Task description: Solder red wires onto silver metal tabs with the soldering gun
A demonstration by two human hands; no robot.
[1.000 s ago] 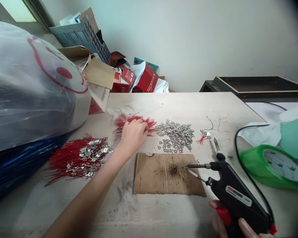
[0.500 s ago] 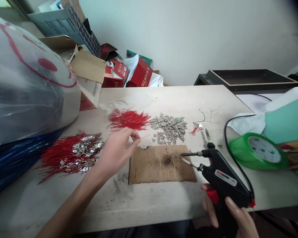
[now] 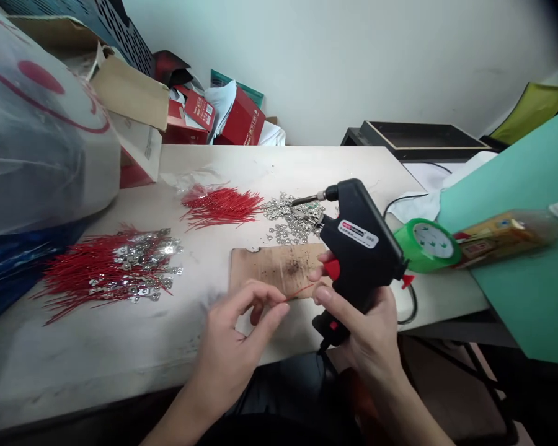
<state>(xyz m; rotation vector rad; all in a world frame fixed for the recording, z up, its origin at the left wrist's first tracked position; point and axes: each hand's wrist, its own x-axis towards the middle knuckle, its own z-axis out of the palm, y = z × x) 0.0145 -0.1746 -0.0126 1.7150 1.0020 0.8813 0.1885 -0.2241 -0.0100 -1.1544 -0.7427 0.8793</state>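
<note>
My left hand [image 3: 246,328] pinches a thin red wire [image 3: 301,290] between thumb and fingertips, just over the front edge of the scorched cardboard piece [image 3: 270,266]. My right hand [image 3: 367,316] is wrapped round the grip of a black soldering gun [image 3: 360,238] with a red trigger. The gun's tip points left, above a pile of small silver metal pieces [image 3: 291,232]. A bundle of red wires [image 3: 225,206] lies left of that pile. Farther left are red wires with metal pieces at their ends [image 3: 116,266].
A green tape roll [image 3: 428,244] and a plastic bottle [image 3: 511,235] are at the right, by a teal panel [image 3: 516,297]. A large plastic bag [image 3: 41,142] fills the left side. Red boxes [image 3: 242,121] stand at the back, and a black tray [image 3: 423,137] is at the back right.
My left hand has come down and right with the wire, to the cardboard's front edge. The soldering gun has been raised and moved left, nearer my left hand. The view has shifted.
</note>
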